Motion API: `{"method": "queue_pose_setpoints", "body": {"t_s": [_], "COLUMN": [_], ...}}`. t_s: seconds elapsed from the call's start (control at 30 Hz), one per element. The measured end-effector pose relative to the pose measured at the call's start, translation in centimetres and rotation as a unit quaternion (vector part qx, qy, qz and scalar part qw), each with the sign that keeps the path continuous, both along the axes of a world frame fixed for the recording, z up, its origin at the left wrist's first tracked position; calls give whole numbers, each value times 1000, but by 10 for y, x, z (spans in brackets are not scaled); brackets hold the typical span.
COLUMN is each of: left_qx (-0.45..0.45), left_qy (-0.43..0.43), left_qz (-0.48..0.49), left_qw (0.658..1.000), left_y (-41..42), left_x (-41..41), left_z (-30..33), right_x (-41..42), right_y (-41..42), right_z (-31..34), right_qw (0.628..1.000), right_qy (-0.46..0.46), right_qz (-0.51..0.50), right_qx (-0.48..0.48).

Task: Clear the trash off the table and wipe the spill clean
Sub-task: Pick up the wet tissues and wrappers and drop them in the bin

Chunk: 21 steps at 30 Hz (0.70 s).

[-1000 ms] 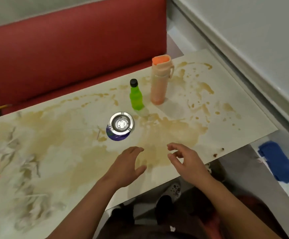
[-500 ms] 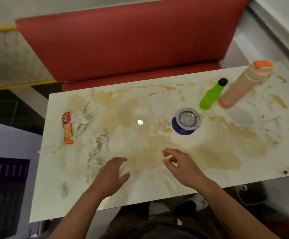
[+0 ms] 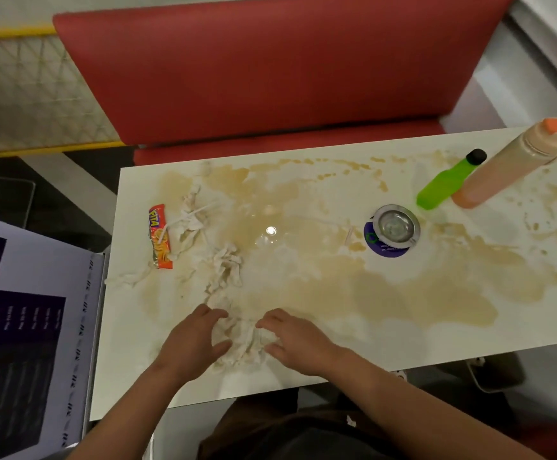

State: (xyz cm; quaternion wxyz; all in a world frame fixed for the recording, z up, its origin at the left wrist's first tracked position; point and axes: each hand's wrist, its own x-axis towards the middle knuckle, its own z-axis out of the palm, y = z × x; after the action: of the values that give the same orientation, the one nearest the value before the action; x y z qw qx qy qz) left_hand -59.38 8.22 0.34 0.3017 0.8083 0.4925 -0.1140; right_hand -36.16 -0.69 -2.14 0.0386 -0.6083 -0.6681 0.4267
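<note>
A white table (image 3: 436, 346) carries a wide brown spill (image 3: 386, 290). Torn, soggy white tissue (image 3: 224, 270) is strewn over the left half, beside an orange snack wrapper (image 3: 160, 237). My left hand (image 3: 194, 340) and my right hand (image 3: 293, 340) flank a clump of wet tissue (image 3: 245, 343) near the front edge. Both hands have fingers spread and relaxed, touching the clump's sides, with nothing gripped.
A steel ashtray (image 3: 396, 224) sits on a purple coaster (image 3: 383, 249) right of centre. A green bottle (image 3: 446, 180) and a peach flask with an orange lid (image 3: 509, 171) stand at the far right. A red bench (image 3: 270, 71) runs behind; a purple menu board (image 3: 21, 327) lies left.
The view swung left along the table. Both hands travelled left from the bare spill to either side of the wet tissue clump.
</note>
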Motion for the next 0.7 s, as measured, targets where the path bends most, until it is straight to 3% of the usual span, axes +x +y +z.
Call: {"method": "queue_pose_setpoints", "body": {"t_s": [0.17, 0.3, 0.7], "left_qx": [3, -7, 16], "left_qy": [32, 22, -95], "left_qz": [-27, -26, 72], "left_qw": [999, 999, 993], "left_y": [-12, -16, 7], "left_x": [-14, -17, 6], "left_z": [-13, -22, -11], "right_x": [-29, -31, 16], "right_y": [6, 6, -6], "right_z": [-14, -25, -2], "right_qw": [994, 989, 981], "right_qy": [-69, -107, -30], "right_qz": [78, 84, -175], "right_qx": [31, 48, 75]}}
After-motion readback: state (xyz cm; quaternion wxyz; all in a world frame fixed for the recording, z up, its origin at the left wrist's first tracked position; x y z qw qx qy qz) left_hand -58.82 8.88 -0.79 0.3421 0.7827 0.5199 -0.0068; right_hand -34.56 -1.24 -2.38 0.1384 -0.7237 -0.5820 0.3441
